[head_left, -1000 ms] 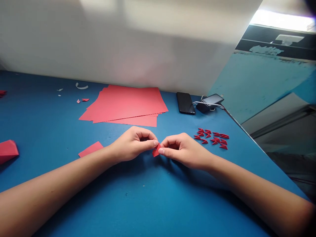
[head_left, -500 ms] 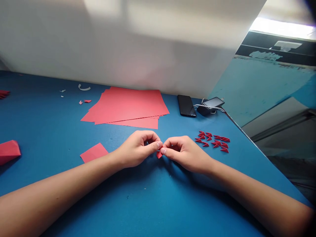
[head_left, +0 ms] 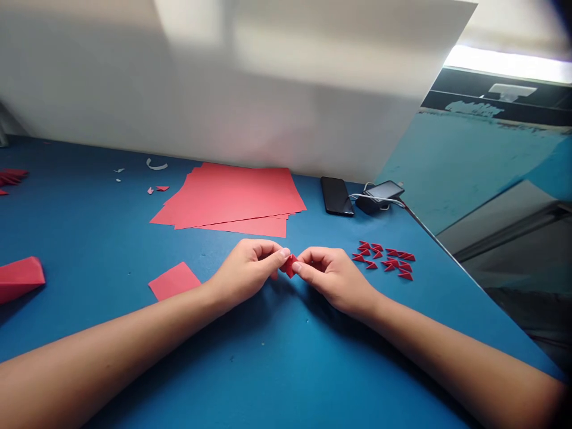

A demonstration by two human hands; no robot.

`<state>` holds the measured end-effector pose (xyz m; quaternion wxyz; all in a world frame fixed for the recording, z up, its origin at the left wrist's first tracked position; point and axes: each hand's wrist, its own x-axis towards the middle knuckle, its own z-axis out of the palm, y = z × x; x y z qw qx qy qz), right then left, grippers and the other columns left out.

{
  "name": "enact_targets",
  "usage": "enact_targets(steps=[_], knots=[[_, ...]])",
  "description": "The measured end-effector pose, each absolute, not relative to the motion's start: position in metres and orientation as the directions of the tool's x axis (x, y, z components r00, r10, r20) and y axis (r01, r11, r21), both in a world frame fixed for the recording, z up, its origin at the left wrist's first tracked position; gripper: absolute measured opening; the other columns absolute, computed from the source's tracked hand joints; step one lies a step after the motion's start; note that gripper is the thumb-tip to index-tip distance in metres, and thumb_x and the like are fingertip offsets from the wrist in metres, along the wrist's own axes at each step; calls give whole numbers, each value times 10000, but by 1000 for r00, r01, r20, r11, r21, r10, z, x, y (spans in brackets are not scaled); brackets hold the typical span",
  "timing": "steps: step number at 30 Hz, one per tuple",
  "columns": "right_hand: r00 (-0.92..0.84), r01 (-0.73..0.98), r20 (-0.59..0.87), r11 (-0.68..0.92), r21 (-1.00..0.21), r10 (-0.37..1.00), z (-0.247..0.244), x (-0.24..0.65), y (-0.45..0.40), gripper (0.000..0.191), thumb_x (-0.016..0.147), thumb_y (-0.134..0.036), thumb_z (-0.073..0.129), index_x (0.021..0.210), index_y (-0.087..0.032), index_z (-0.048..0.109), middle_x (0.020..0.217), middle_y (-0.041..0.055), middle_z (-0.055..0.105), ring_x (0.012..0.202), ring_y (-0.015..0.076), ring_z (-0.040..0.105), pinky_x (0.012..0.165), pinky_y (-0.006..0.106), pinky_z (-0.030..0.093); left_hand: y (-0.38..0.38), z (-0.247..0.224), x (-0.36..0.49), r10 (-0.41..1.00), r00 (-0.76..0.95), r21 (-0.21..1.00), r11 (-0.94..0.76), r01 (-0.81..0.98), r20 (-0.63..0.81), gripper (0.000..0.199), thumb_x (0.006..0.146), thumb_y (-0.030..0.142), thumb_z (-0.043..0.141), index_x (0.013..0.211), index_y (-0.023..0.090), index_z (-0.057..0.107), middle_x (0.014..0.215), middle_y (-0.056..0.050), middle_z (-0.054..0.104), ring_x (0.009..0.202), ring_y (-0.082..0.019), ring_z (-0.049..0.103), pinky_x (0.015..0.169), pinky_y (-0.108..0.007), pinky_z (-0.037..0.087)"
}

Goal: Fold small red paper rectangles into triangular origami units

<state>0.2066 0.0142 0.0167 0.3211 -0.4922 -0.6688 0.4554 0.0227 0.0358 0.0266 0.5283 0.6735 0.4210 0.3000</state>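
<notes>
A small folded piece of red paper (head_left: 291, 266) is pinched between my two hands, just above the blue table. My left hand (head_left: 255, 266) grips its left side with thumb and fingertips. On the other side my right hand (head_left: 333, 274) pinches it the same way. Part of the piece is hidden behind the fingers. A square of red paper (head_left: 174, 281) lies flat beside my left forearm, which covers its lower corner. Right of my right hand, several small folded red paper triangles (head_left: 389, 264) lie in a loose group.
Large red paper sheets (head_left: 236, 193) are stacked at the back against a white panel (head_left: 268, 89). A black phone (head_left: 336, 196) and a device with a white cable (head_left: 383, 190) lie back right. White scraps (head_left: 156, 164) and more folded red paper (head_left: 20, 280) are at the left.
The paper between my fingers has been turned or folded; it now shows a pointed shape standing up between the thumbs. The view has shifted slightly. Both hands keep hold.
</notes>
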Motion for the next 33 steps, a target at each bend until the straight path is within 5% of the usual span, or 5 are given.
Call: enact_targets(steps=[14,23,33], knots=[[-302,396,131,249,-884,944,14,203,10,172,863,-265,558,754,-159,638,675,-19,591,624,103,489,588,217,371,33,10,28,876,458,923,-291,251,152,233,904,319,488,771,152,581,709,0,600,662,-123,526,621,-229,402],[-196,396,160,228,-889,967,11,199,5,234,876,-344,558,735,-163,601,660,-10,558,612,112,469,563,229,363,28,8,31,899,400,934,-283,219,178,233,894,359,518,833,156,614,750,-7,606,695,-130,522,644,-236,403],[-282,398,231,333,-855,931,11,198,4,232,908,-322,514,789,-154,621,702,-5,539,613,107,435,567,238,355,31,9,30,912,381,970,-212,117,153,206,825,309,585,709,139,591,631,13,527,610,-108,445,575,-229,368]])
